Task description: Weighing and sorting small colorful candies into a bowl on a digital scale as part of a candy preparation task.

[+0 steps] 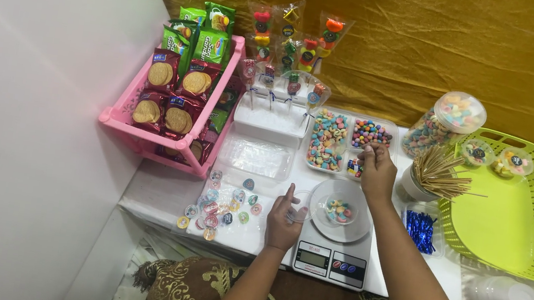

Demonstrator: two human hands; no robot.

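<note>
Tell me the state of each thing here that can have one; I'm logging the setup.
Left hand: holding a small clear lid beside the scale.
Right hand: fingers in the candy tray, whose compartments are full.
Scale: cup on it, partly filled with candy.
Jar: lid on, full.
Green basket: two filled cups inside.
Pink basket: packed with biscuit packs.

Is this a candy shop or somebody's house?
Probably a small home candy-packing table, not a shop. A kitchen scale holds a cup of sweets, trays of loose candy sit behind it, and wrapped candy skewers stand ready against a cloth backdrop.
</note>
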